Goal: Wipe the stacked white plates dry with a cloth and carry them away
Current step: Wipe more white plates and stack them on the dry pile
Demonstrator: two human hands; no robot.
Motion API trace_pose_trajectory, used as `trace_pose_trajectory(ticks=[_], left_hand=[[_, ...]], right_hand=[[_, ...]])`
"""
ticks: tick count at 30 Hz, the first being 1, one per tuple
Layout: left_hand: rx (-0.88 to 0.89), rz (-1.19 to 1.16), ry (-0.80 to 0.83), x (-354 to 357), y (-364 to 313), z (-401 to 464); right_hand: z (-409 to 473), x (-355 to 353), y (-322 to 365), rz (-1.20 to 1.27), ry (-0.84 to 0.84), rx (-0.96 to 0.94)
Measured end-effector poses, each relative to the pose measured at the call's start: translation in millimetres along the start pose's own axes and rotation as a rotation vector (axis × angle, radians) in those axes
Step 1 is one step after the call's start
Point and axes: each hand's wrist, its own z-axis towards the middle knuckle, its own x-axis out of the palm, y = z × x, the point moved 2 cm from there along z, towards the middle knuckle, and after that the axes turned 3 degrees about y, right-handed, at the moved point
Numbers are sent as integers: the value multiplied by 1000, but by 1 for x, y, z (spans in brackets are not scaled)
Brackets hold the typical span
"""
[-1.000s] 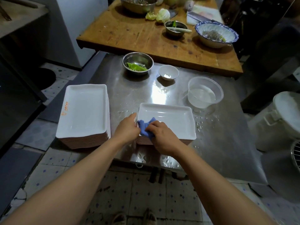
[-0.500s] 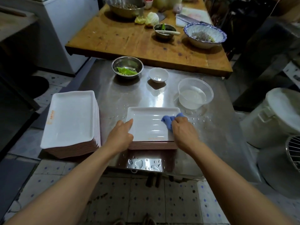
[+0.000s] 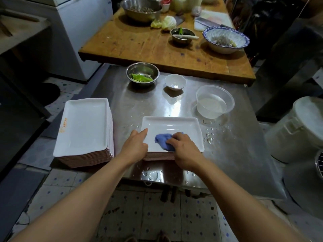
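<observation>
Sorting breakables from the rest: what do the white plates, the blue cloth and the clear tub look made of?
White plates: glossy glazed ceramic or melamine; highlights show, which one unclear. Blue cloth: soft matte fabric, bunched in folds under the right hand. Clear tub: thin transparent plastic, see-through wall.

plate stack (image 3: 158,156) near edge behind hands, steel bowl (image 3: 140,10) top cropped
</observation>
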Motion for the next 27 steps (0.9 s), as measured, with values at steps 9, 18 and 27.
trace_pose_trajectory(ticks=[9,18,27], left_hand=[[-21,29,-9,0,-3,-4],[220,402,-353,6,-52,-29],[398,701,-253,47,-84,-30]], right_hand=[[-46,-22,-39,-247,-78,134],[-71,-46,-66,233,-420,356],[-82,-45,-80,491,-491,442]])
